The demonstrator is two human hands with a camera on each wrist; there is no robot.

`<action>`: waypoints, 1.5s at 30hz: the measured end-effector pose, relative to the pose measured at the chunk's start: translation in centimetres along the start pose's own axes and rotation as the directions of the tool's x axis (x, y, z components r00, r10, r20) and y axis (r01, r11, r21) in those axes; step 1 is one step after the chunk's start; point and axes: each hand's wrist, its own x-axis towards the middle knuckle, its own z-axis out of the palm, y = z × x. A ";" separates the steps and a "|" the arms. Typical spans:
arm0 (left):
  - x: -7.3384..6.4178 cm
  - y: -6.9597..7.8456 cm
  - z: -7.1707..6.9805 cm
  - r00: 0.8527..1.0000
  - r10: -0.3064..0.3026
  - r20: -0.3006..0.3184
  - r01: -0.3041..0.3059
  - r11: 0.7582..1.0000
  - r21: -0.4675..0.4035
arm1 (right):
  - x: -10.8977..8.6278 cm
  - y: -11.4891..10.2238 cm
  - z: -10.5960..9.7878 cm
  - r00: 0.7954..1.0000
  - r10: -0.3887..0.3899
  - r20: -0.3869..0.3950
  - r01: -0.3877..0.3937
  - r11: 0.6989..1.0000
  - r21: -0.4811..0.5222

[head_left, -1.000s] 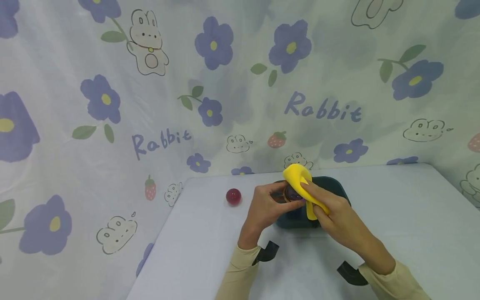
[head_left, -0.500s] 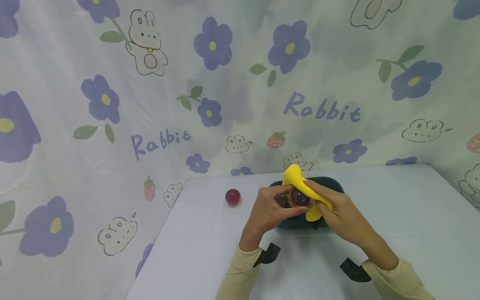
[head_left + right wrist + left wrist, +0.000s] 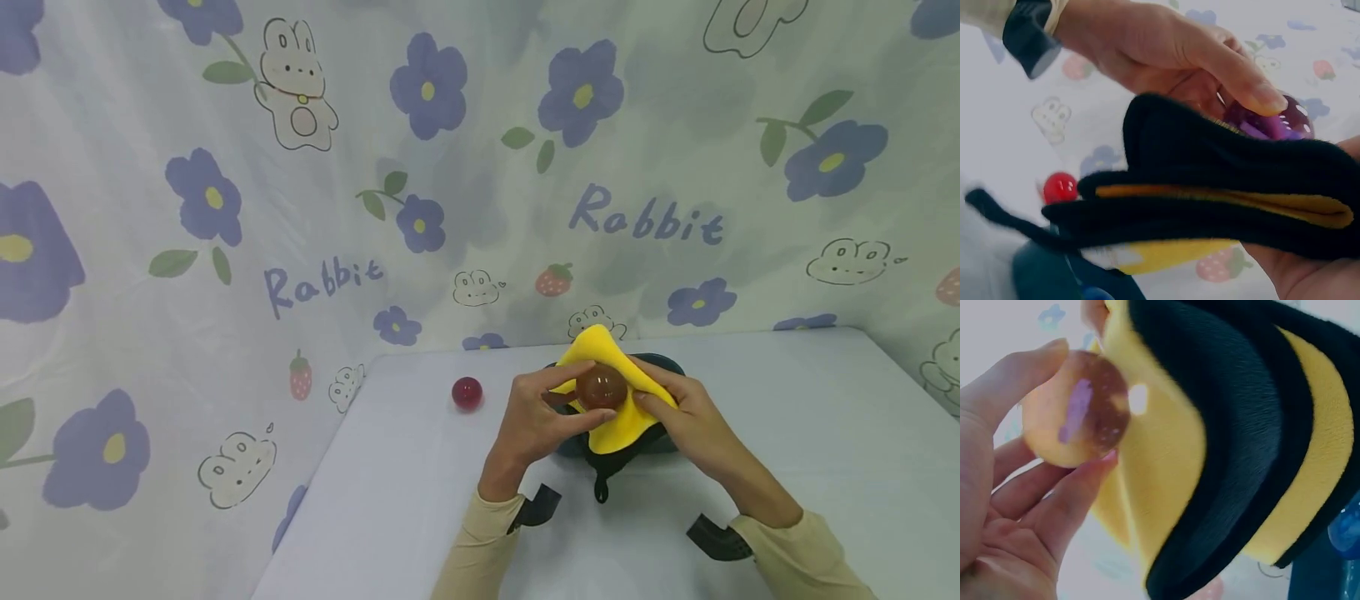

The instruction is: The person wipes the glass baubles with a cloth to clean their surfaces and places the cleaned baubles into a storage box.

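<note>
Between the thumb and fingers of my left hand (image 3: 534, 427) is a see-through brownish ball (image 3: 602, 387). A purple streak (image 3: 1075, 411) shows on the ball in the left wrist view. My right hand (image 3: 693, 417) pinches a yellow cloth (image 3: 624, 429), which spreads out behind the ball. Dark trim borders the folded cloth (image 3: 1229, 156) in the right wrist view, and a black hanging loop (image 3: 601, 490) dangles from its lower corner. Right-hand fingers lie close beside the ball; part of them is hidden by the cloth.
Under both hands stands a dark green tray (image 3: 667, 362), partly covered by the cloth. Something blue and glossy (image 3: 1344, 530) shows in it. A red ball (image 3: 467, 393) sits on the white table to the left. Patterned curtains hang behind and at the left.
The cloth, earlier bunched over the ball's right side, has opened out and drawn back behind it. More of the ball and the hanging loop now show. The red ball has stayed put.
</note>
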 end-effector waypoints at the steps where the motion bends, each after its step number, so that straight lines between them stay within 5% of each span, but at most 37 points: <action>1: 0.0 0.0 0.0 1.000 -0.003 -0.014 0.003 1.000 -0.009 | 0.0 0.0 0.0 1.000 0.012 0.003 -0.012 1.000 0.022; 12: 0.6 -0.3 0.4 0.984 -0.122 -0.127 0.110 0.990 -0.093 | 0.0 -0.5 0.4 0.997 0.075 -0.002 -0.074 0.993 0.092; 27: 0.5 -0.9 0.0 0.971 -0.225 -0.077 0.218 0.972 -0.085 | -0.3 -2.0 -0.5 0.989 0.124 -0.081 -0.125 0.992 -0.007; 36: 0.2 -0.5 0.0 0.931 -0.365 -0.026 0.359 0.924 -0.136 | -0.9 -2.5 0.0 0.993 -0.026 -0.113 0.010 0.991 -0.137; 45: 0.0 0.0 0.1 0.945 -0.323 0.054 0.327 0.930 -0.168 | -1.0 -1.8 0.4 0.975 -0.210 -0.070 0.185 0.946 -0.267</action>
